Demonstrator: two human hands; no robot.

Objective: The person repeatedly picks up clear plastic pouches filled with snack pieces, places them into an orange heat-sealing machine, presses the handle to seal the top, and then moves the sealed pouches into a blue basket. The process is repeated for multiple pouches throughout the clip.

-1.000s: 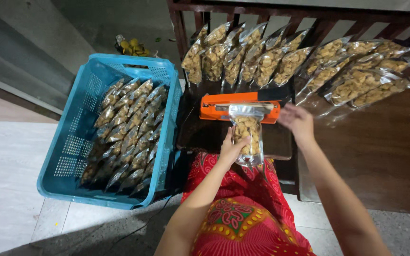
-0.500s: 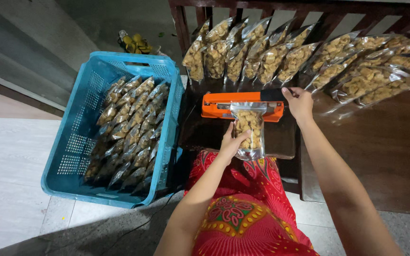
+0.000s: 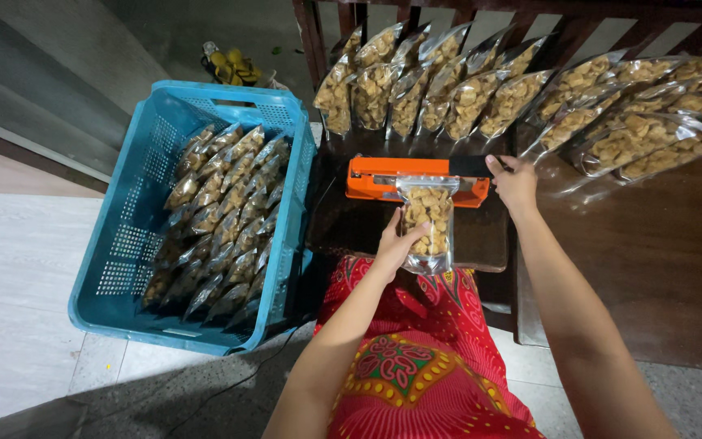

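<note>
Left hand fingers pinch the clear snack pouch under the orange sealer; right hand fingers press together on its black handle.

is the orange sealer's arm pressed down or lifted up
Pressed down. The right hand rests on the black handle end of the orange sealer, and the snack pouch's top is clamped in it, steadied by the left hand.

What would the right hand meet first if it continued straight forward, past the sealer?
Probably the row of clear snack bags standing behind the orange sealer; the right hand already rests on the sealer's handle. Depth is unclear.
</note>
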